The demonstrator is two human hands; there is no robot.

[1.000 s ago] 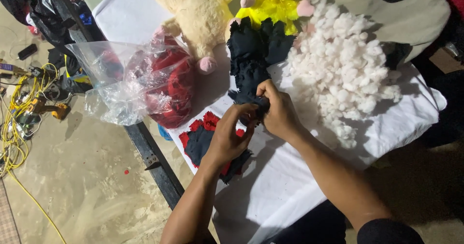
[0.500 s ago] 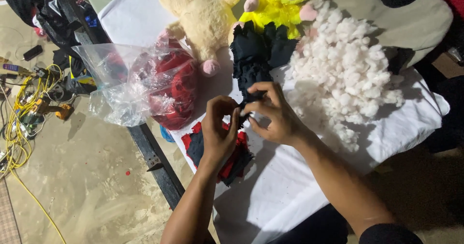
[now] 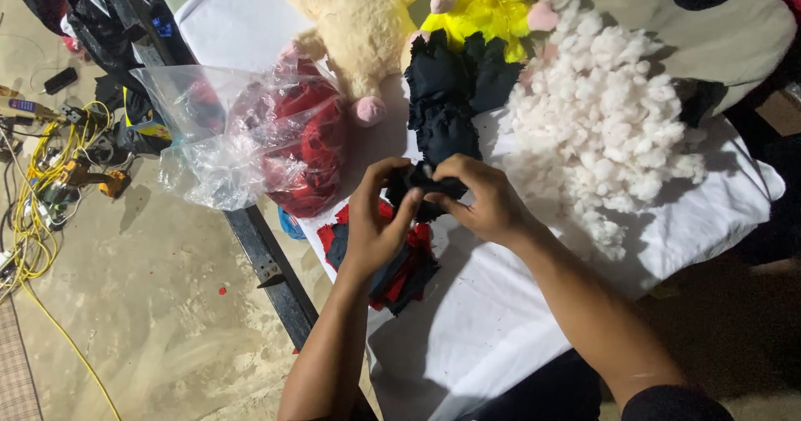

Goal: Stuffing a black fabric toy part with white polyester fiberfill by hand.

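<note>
Near the bench's left edge, over the white sheet (image 3: 501,321), both hands meet on one small black fabric piece (image 3: 427,186). The left hand (image 3: 375,225) pinches its left end and the right hand (image 3: 484,200) grips its right end, so its long axis runs between them, left to right, equally near each. Just beneath lies a red-and-black fabric heap (image 3: 400,262). Farther off sit more black fabric pieces (image 3: 450,95), white stuffing (image 3: 609,129) and a plastic bag of red cloth (image 3: 250,137).

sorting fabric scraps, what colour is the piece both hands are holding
Black, a small fabric piece pinched between left hand and right hand; head view.
</note>
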